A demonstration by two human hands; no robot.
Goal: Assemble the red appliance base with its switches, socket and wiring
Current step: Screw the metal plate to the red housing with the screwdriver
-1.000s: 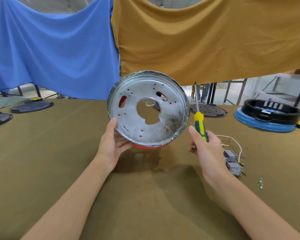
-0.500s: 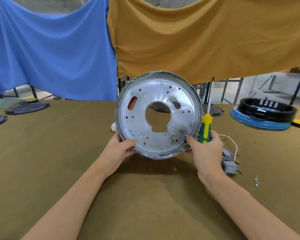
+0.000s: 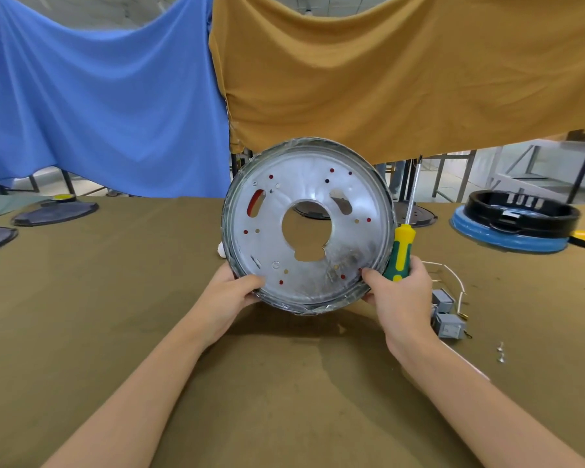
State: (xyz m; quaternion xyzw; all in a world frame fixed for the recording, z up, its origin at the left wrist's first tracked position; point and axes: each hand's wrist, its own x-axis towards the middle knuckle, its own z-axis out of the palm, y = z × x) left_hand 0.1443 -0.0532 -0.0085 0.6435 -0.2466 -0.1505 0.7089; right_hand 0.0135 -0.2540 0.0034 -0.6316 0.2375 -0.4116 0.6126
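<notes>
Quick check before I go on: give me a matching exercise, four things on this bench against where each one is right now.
Things:
1. screwdriver
2. metal base
3. grey switches
4. loose screws

Places:
A. held upright off the table by both hands
B. on the cloth just right of the right hand
C. gripped in the right hand, shaft pointing up
D. on the cloth, right of the switches

Pairs: 1-C, 2-A, 3-B, 4-D. The left hand grips the base's lower left rim.
</notes>
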